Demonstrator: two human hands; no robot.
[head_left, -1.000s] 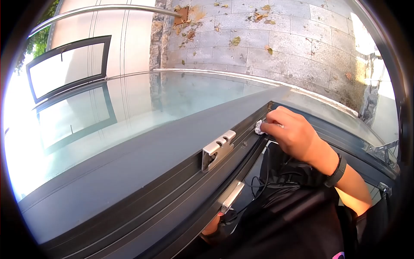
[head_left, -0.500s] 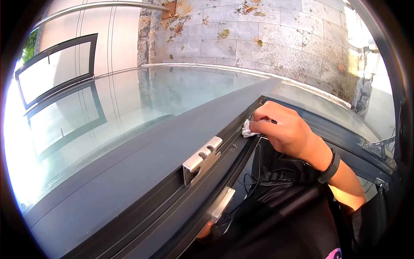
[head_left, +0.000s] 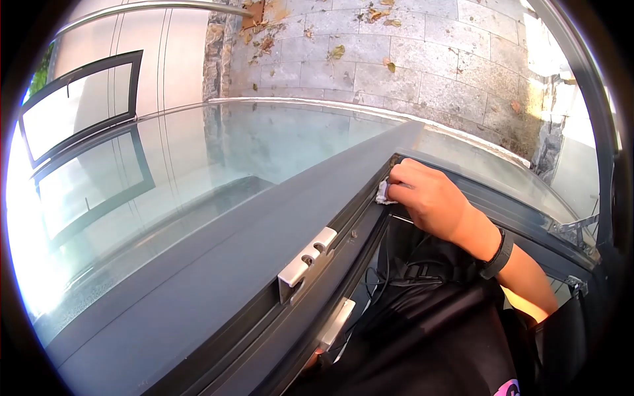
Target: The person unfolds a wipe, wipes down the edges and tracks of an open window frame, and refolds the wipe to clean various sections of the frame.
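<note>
My right hand [head_left: 432,201], with a dark band on its wrist, pinches a small crumpled white cloth [head_left: 382,193]. The cloth presses into the channel of the dark grey window frame [head_left: 264,224], close to its far corner. Nearer to me along that channel sits a silvery notched metal catch [head_left: 307,264]. Below it, a light metal handle [head_left: 335,323] stands on the inner edge of the frame. Just under this handle shows a sliver of skin, seemingly my left hand [head_left: 313,360]; its fingers are hidden.
Beyond the frame lies a large glass pane [head_left: 284,148] with reflections. Outside are stone paving [head_left: 383,59] with dry leaves, a metal rail [head_left: 158,5] and another open window [head_left: 82,99]. A hinge arm [head_left: 578,224] is at the right. Dark cables [head_left: 373,280] hang near my clothing.
My right hand and the cloth have shifted slightly within the frame's corner area, the fingers now curled lower against the channel. The view has moved a little. Less skin shows beneath the handle.
</note>
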